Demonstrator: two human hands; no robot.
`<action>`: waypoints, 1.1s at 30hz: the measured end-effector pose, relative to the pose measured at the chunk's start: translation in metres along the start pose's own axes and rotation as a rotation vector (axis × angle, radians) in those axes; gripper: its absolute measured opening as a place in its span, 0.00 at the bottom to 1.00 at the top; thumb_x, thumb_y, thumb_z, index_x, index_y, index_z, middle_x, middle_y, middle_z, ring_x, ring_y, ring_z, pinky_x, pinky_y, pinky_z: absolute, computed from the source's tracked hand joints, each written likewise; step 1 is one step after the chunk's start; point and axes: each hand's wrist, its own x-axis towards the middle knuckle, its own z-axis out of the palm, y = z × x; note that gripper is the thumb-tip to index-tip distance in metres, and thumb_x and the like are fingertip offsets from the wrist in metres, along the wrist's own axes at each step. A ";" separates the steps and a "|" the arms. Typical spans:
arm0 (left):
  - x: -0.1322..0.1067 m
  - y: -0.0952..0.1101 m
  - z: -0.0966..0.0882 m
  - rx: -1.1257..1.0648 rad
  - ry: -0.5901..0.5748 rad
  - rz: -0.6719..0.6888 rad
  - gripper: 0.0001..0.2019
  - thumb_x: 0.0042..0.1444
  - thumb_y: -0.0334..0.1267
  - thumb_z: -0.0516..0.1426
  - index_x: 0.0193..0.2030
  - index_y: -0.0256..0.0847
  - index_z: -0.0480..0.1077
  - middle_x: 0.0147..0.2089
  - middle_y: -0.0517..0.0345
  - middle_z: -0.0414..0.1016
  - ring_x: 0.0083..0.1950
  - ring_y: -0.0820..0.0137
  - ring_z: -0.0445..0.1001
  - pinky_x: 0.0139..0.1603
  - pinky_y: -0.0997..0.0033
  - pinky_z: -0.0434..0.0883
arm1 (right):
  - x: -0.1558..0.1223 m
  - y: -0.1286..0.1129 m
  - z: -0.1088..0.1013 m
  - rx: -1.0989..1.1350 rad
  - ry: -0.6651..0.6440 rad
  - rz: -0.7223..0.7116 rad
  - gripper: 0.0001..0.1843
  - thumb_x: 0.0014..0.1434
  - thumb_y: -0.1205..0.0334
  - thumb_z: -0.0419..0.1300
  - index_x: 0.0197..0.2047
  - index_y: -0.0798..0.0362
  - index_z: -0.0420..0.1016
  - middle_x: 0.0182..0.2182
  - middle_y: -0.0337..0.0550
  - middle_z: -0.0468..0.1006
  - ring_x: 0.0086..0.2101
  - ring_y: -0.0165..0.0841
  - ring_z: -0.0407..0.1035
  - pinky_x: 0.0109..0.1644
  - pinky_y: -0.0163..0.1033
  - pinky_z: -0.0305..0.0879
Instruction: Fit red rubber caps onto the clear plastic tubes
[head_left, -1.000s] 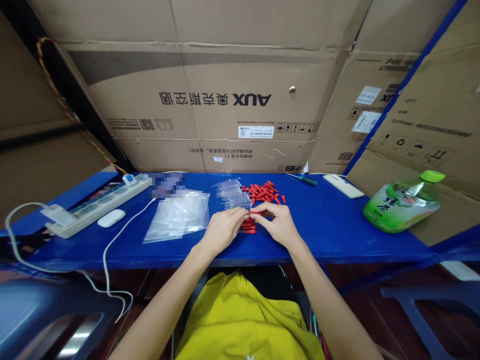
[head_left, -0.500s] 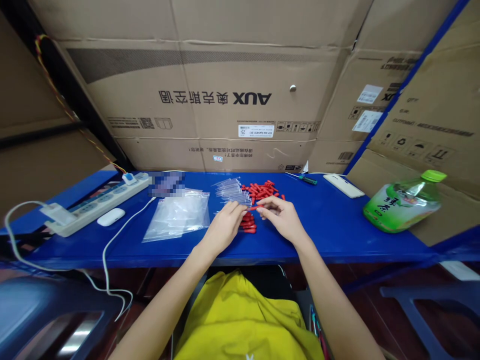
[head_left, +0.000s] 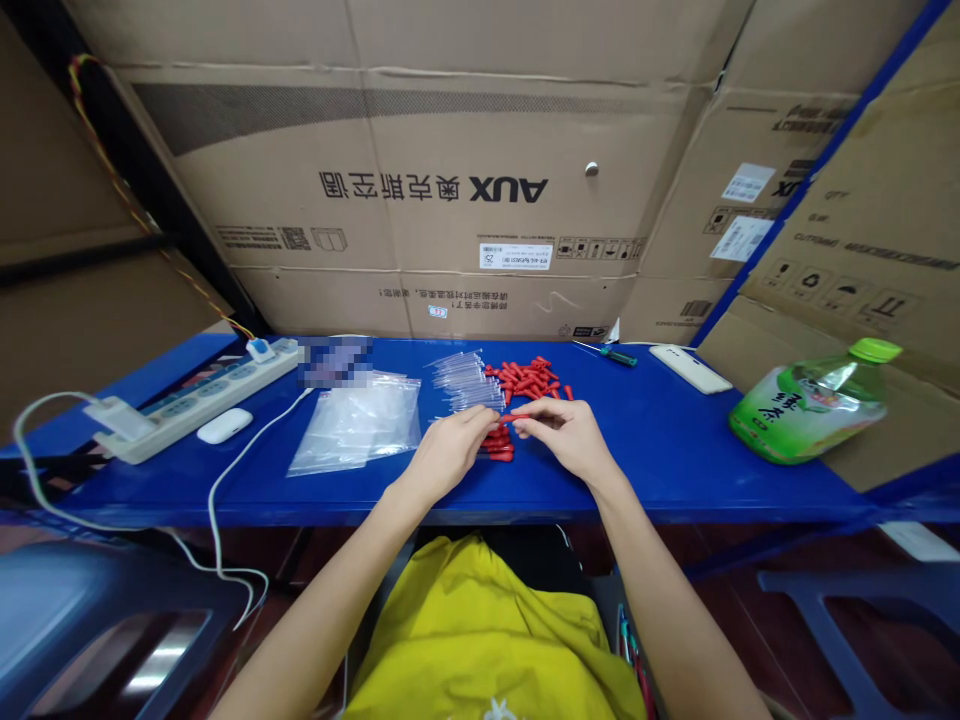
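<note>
My left hand (head_left: 452, 447) and my right hand (head_left: 564, 432) meet above the blue table, fingers closed. Between their fingertips is a slim red rubber bulb (head_left: 515, 417), pinched by my right thumb and fingers. My left fingers close around the other end, where a clear dropper tube is mostly hidden. Just beyond my left hand lies a row of thin clear tubes (head_left: 463, 378). Loose red bulbs (head_left: 531, 378) are heaped behind my right hand. Under and beside my left hand are several droppers with red bulbs (head_left: 501, 453), side by side, their tubes largely covered.
Clear zip bags (head_left: 360, 425) lie left of my hands. Farther left are a white power strip (head_left: 206, 400), a white earphone case (head_left: 225, 426) and cables. To the right are a screwdriver (head_left: 619, 356), a white phone (head_left: 690, 369) and a green drink bottle (head_left: 806, 405). Cardboard (head_left: 420, 140) walls the back.
The view has shifted slightly. Both hands stay together at the red bulb, with only a small change in the right fingers. The piles look unchanged.
</note>
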 end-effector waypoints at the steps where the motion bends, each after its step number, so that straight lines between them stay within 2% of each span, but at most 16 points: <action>1: 0.000 0.000 0.000 -0.001 -0.002 0.006 0.14 0.77 0.38 0.44 0.48 0.42 0.71 0.43 0.52 0.77 0.44 0.64 0.78 0.44 0.70 0.72 | 0.000 0.000 0.000 0.000 0.003 0.000 0.15 0.53 0.49 0.76 0.39 0.49 0.88 0.33 0.43 0.88 0.33 0.41 0.83 0.44 0.48 0.84; 15: 0.000 0.002 0.000 0.024 0.004 0.062 0.14 0.77 0.37 0.45 0.46 0.41 0.71 0.40 0.54 0.76 0.41 0.67 0.76 0.42 0.71 0.70 | -0.001 0.001 0.003 0.003 0.004 -0.004 0.12 0.54 0.52 0.75 0.39 0.50 0.88 0.32 0.43 0.87 0.31 0.39 0.83 0.42 0.44 0.83; 20: 0.000 0.000 0.002 0.035 0.046 0.060 0.14 0.77 0.37 0.46 0.46 0.40 0.72 0.41 0.53 0.76 0.42 0.65 0.77 0.43 0.69 0.72 | 0.000 0.003 0.003 0.008 0.002 0.001 0.13 0.54 0.53 0.75 0.40 0.50 0.88 0.33 0.43 0.87 0.33 0.39 0.83 0.44 0.44 0.83; 28: 0.000 -0.002 0.004 0.099 0.140 0.063 0.15 0.77 0.40 0.48 0.54 0.40 0.74 0.45 0.50 0.76 0.47 0.63 0.76 0.49 0.64 0.76 | 0.000 0.005 0.001 0.024 0.014 0.044 0.18 0.53 0.54 0.76 0.45 0.51 0.86 0.34 0.41 0.86 0.35 0.37 0.81 0.45 0.43 0.81; 30: 0.000 -0.002 0.004 0.113 0.138 0.072 0.15 0.77 0.39 0.47 0.55 0.40 0.73 0.45 0.50 0.76 0.47 0.63 0.75 0.50 0.63 0.76 | 0.000 0.004 0.001 0.050 0.009 0.047 0.16 0.54 0.53 0.75 0.44 0.51 0.85 0.33 0.42 0.86 0.33 0.36 0.81 0.44 0.43 0.82; 33: 0.000 -0.002 0.004 0.107 0.145 0.098 0.15 0.77 0.38 0.46 0.52 0.38 0.74 0.43 0.51 0.77 0.46 0.63 0.74 0.49 0.63 0.75 | 0.000 0.003 0.002 0.045 -0.007 0.040 0.14 0.55 0.52 0.75 0.40 0.52 0.85 0.32 0.43 0.86 0.33 0.37 0.82 0.44 0.43 0.82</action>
